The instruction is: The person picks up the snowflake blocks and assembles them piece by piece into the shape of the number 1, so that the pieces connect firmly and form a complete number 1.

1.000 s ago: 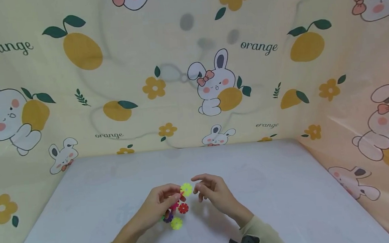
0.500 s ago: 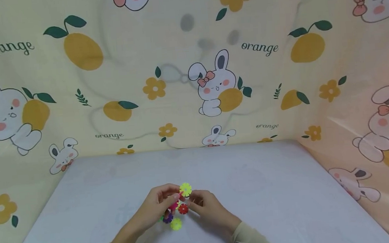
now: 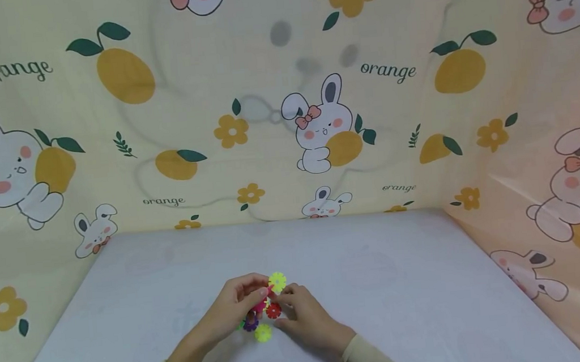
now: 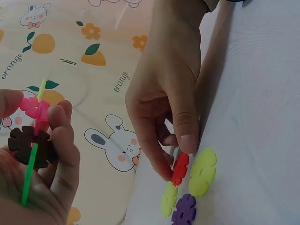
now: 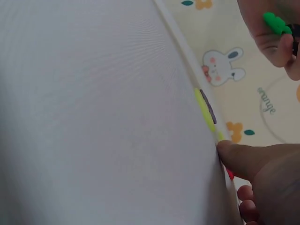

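My left hand [image 3: 233, 303] is raised over the table and holds a joined chain of flower-shaped plastic discs. In the left wrist view the chain shows a pink disc [image 4: 31, 108], a dark disc [image 4: 23, 146] and a green disc [image 4: 29, 174], with a yellow one at the top; in the head view that yellow disc [image 3: 277, 282] faces up. Lower and to the right, my right hand [image 3: 311, 321] pinches a red notched disc [image 4: 180, 169] between thumb and finger, down at the table.
Loose on the white table [image 3: 406, 297] beside the red disc lie a yellow disc [image 4: 203, 172], a second yellow disc [image 4: 169, 199] and a purple disc [image 4: 184, 210]. A patterned cloth [image 3: 261, 81] with rabbits and oranges hangs behind the table and at its sides.
My right hand has come down and left from beside the raised chain to the red disc, and its fingers have closed on it. The left hand has stayed in place.
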Motion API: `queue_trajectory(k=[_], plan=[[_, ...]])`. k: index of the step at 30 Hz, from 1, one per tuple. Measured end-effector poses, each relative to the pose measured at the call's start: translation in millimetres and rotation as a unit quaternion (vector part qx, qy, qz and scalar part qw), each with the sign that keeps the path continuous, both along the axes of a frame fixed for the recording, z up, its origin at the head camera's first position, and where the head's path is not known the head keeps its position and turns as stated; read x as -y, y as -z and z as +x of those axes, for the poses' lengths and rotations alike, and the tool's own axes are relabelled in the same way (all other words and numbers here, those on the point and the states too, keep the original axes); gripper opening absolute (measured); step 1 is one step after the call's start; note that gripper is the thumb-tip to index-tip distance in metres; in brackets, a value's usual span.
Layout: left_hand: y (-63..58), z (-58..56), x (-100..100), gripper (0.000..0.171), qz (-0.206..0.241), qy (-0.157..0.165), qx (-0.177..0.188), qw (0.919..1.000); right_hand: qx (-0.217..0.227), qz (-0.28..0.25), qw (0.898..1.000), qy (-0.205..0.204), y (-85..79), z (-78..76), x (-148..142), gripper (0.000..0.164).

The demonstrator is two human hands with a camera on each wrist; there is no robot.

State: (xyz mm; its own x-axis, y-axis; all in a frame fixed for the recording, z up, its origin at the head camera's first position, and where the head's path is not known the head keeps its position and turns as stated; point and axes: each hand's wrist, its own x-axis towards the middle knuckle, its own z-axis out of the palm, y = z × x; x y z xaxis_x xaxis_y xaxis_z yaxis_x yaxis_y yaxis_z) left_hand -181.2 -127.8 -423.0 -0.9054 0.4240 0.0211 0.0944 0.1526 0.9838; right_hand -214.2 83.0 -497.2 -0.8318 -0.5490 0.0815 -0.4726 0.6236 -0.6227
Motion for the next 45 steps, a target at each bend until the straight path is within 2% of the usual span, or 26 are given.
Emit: queue_trajectory(k=[3, 6, 9, 15, 24, 30, 36, 41, 45], plan=[[1.0, -0.9, -1, 0.034, -0.002, -0.005, -0.004, 1.0000, -0.010, 0.000, 1.000, 0.003, 1.3, -0.4, 0, 0.026], [1.4, -1.4, 0, 0.034, -0.004, -0.005, -0.001, 1.0000, 0.000, 0.006, 1.000, 0.009, 1.3, -0.4, 0, 0.016], [1.2, -1.1, 2, 0.034, -0.004, -0.006, 0.001, 1.0000, -0.003, 0.014, 1.000, 0.011, 1.0, 0.9, 1, 0.020], [-0.5, -1.1, 4, 0.034, 0.006, -0.002, 0.006, 1.0000, -0.036, 0.041, 0.998, 0.023, -2.9, 6.1, 8, 0.034], [0.4, -1.6, 6, 0.033, 0.003, -0.002, 0.008, 1.0000, -0.022, 0.049, 0.998, 0.044, -9.4, 12.4, 14, 0.020], [0.8, -3.0, 6, 0.033, 0.009, -0.001, 0.005, 0.9999, -0.011, 0.037, 0.998, 0.045, -9.5, 11.2, 12, 0.018], [-1.5, -2.4, 8, 0.035, 0.011, -0.003, 0.007, 0.9999, 0.036, -0.021, 0.999, 0.021, -11.3, 7.1, 10, 0.018], [-2.5, -1.8, 8, 0.041, 0.020, 0.000, 0.002, 0.9998, 0.092, -0.072, 0.993, 0.001, -14.6, 3.6, 5, 0.015], [-2.3, -2.2, 8, 0.040, 0.023, 0.006, -0.002, 0.9997, 0.127, -0.091, 0.988, -0.002, -22.2, -1.6, -4, 0.029]])
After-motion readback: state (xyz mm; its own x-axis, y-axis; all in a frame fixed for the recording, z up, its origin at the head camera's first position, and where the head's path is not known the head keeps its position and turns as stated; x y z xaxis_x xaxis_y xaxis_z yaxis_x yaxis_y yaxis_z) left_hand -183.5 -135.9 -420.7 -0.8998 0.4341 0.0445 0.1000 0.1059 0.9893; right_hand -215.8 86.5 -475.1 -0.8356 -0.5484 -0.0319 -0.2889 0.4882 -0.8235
